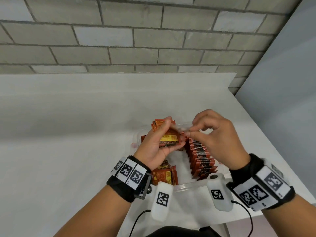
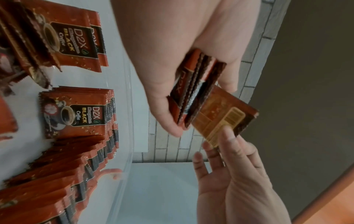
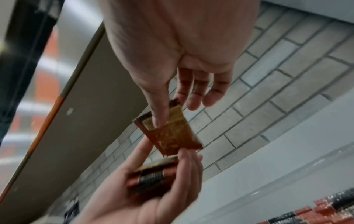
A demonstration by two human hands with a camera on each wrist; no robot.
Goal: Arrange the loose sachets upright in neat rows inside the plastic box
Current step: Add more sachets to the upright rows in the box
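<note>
Nearest us, our left hand (image 1: 156, 147) grips a small stack of sachets (image 2: 193, 89) above the plastic box (image 1: 188, 186). Our right hand (image 1: 220, 139) pinches a single sachet (image 3: 172, 133) off it. Sorting is underway; next, it likely goes upright into the right-hand row (image 1: 201, 161).

Both hands are held up close together. The left hand (image 1: 156, 147) is palm up, fingers curled around a stack of sachets (image 2: 193, 91). The right hand (image 1: 217, 139) pinches one sachet (image 3: 172, 133) with thumb and finger.
</note>
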